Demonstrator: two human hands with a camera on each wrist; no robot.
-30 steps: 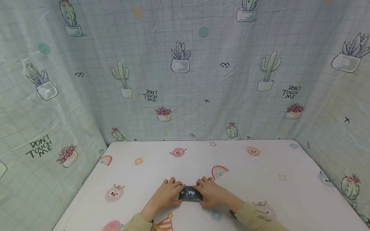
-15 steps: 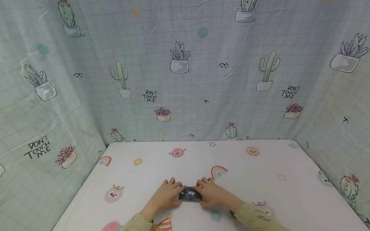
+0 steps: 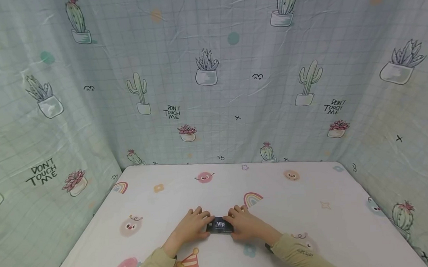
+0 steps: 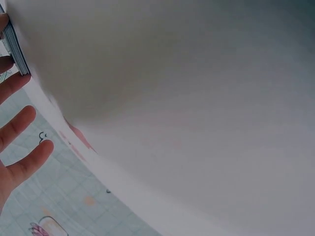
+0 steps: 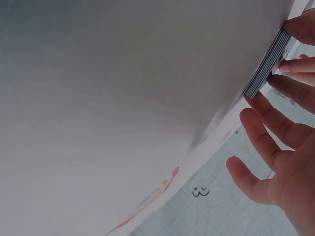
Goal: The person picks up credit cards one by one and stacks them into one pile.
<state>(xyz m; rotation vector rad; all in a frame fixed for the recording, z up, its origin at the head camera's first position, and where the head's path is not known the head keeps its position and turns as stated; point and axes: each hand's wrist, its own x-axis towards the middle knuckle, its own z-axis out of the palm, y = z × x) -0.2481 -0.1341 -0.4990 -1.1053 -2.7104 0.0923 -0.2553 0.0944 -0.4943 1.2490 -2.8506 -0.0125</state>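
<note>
A small stack of dark cards (image 3: 220, 226), its top one printed "Vip", lies flat at the front middle of the table between both hands. My left hand (image 3: 192, 225) pinches its left end, thumb at the near corner and fingers at the far side. At the right end, my right hand (image 3: 245, 223) grips the stack in the same way. In the right wrist view, the layered edges of the cards (image 5: 267, 64) show between thumb and fingers, with the other fingers spread away. The left wrist view catches the stack's edge (image 4: 16, 49) at its upper left, beside the fingertips.
The white table (image 3: 286, 202) bears printed rainbows, faces and flowers. A curtain (image 3: 234, 96) with cactus prints hangs behind it and along both sides. Light green sleeves (image 3: 157, 265) cover the forearms.
The head view has shifted very slightly. Both hands and the card stack stay in the same place on the table, with the grip unchanged.
</note>
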